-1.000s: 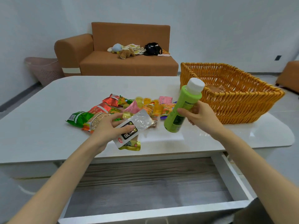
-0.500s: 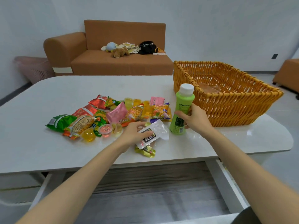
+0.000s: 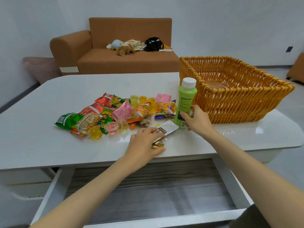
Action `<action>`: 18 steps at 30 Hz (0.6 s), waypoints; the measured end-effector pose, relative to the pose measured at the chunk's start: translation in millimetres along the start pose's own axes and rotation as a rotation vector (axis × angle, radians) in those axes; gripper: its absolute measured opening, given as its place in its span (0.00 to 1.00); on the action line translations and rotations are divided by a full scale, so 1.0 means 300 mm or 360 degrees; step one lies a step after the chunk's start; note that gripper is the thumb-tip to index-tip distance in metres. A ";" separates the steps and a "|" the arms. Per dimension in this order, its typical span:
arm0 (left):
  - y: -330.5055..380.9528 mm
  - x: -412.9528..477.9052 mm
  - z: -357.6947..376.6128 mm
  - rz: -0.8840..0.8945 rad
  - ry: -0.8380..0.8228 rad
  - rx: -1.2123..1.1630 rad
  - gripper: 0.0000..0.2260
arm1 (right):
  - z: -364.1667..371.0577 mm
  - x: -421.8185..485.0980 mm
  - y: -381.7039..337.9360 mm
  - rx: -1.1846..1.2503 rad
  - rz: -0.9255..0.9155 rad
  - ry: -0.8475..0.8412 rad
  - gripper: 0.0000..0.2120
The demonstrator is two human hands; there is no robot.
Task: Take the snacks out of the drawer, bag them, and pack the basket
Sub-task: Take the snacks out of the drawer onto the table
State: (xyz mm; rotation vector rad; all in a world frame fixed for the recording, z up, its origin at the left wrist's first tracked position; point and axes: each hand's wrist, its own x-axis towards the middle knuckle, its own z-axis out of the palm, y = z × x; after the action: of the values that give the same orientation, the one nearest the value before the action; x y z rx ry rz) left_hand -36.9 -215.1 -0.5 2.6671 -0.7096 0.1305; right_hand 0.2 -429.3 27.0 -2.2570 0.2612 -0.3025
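A green bottle (image 3: 185,102) with a white cap stands upright on the white table (image 3: 49,145), beside the wicker basket (image 3: 238,102). My right hand (image 3: 197,120) grips its lower part. My left hand (image 3: 143,143) lies over a clear snack pouch with a black label (image 3: 167,129) and a small gold-wrapped candy (image 3: 158,144), fingers curled on them against the table top. A pile of several snack packets and jelly cups (image 3: 115,114) is spread left of the bottle. Below the table edge the drawer (image 3: 148,195) is pulled out, its wood-grain bottom bare.
A brown sofa (image 3: 125,60) with plush toys and a black bag stands behind the table. A pink laundry basket (image 3: 42,69) sits on the floor at the far left. Another brown seat (image 3: 297,68) shows at the right edge.
My right hand brought the green bottle down from mid-air and stood it on the table by the basket. My left hand lowered the clear pouch and gold candy onto the table.
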 end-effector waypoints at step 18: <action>-0.053 0.166 0.002 0.0066 -0.0294 -0.0018 0.20 | 0.093 0.132 0.066 0.0075 0.0096 0.0211 0.17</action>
State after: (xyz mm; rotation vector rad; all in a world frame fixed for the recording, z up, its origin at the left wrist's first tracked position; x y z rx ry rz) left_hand 14.2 -225.4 2.7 2.6778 -0.8203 -0.1102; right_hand 44.4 -433.3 -0.6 -2.1813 0.3867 -0.4229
